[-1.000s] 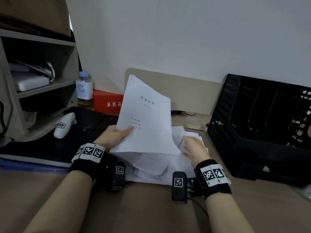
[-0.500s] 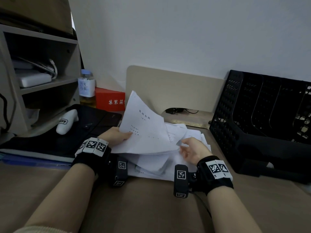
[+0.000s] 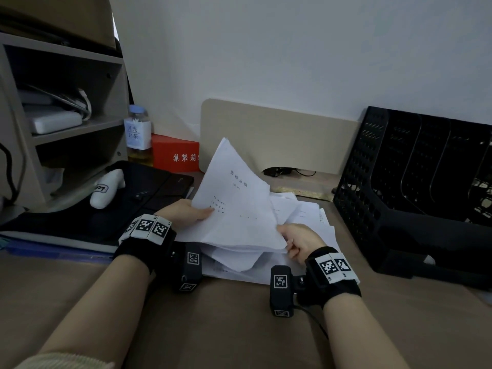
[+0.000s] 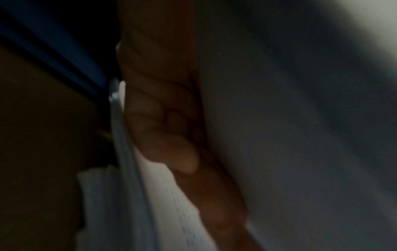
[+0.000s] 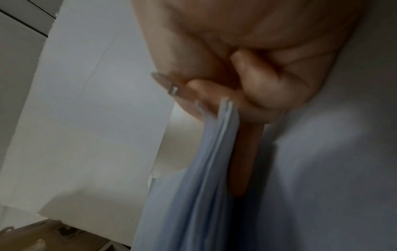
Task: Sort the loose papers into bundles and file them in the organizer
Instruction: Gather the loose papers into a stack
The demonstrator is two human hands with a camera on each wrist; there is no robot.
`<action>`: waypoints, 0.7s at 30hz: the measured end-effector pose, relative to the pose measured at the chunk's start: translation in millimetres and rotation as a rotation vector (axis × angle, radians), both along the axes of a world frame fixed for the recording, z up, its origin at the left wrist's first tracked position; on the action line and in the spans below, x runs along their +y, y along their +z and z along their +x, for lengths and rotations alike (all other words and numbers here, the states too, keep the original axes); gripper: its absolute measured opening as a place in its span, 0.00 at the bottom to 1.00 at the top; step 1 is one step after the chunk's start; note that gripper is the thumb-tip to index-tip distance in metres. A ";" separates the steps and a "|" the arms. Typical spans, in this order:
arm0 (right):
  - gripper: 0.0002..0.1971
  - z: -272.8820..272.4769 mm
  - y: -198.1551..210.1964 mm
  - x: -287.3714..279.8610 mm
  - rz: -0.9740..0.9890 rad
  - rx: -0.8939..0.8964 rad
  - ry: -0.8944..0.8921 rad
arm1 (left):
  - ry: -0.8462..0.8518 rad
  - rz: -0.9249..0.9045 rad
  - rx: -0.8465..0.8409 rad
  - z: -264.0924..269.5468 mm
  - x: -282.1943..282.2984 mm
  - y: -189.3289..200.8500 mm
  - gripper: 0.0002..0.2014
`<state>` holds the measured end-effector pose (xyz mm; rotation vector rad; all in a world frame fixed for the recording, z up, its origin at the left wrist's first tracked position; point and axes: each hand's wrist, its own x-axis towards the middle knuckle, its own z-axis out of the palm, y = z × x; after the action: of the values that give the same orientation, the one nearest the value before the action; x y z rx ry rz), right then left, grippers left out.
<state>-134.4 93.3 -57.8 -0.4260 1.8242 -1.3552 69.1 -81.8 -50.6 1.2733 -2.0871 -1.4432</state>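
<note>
**Sheaf lowered toward the pile**

Lower than a moment ago, the tilted sheaf of papers (image 3: 237, 206) now has my right hand (image 3: 299, 242) pinching its near corner, sheets caught between thumb and fingers (image 5: 264, 88). My left hand (image 3: 183, 213) grips the left edge (thumb on top). Loose papers (image 3: 306, 217) lie beneath on the desk (image 3: 226, 328), left of the black organizer (image 3: 412, 182).
</note>
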 end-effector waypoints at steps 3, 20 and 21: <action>0.11 -1.2 0.7 -0.3 -0.025 -0.012 -0.025 | -0.024 0.031 0.062 -2.6 6.4 3.7 0.20; 0.12 -9.2 1.6 4.2 -0.288 0.098 -0.393 | 0.063 -0.006 0.038 -6.6 -0.3 -1.0 0.22; 0.13 -5.8 4.7 4.6 -0.257 0.065 -0.321 | 0.062 -0.007 0.019 -6.4 -0.2 -0.4 0.23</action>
<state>-140.2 97.9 -53.1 -0.3203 1.8324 -1.8272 62.6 -82.0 -51.0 1.3046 -2.0204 -1.4152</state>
